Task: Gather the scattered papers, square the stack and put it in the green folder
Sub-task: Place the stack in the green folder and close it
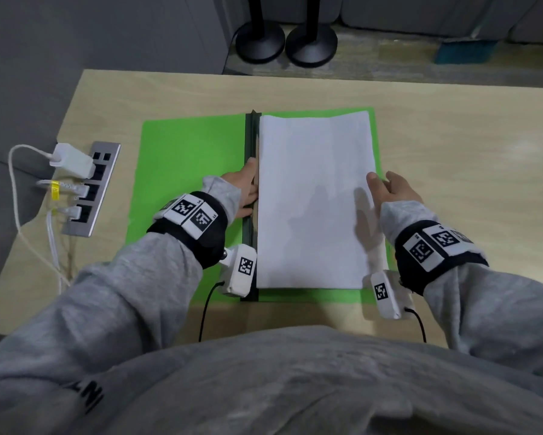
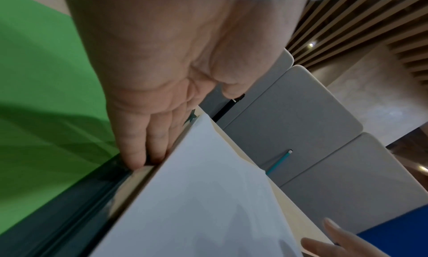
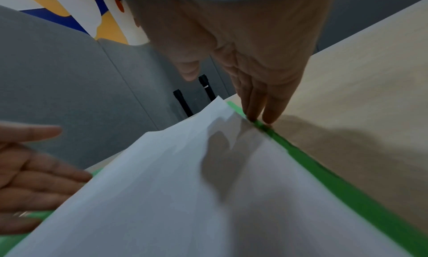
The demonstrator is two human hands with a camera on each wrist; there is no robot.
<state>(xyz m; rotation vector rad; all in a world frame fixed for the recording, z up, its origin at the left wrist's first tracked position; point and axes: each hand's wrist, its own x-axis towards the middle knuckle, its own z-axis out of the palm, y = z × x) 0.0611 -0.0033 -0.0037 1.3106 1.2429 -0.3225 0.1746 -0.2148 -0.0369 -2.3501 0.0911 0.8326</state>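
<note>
Right hand fingers straight, tips on green folder edge beside white paper stack; left hand flat at opposite side.

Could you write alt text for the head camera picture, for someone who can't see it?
A white paper stack lies on the right half of an open green folder on a wooden table. The left hand and right hand press straight fingers against its side edges.
</note>
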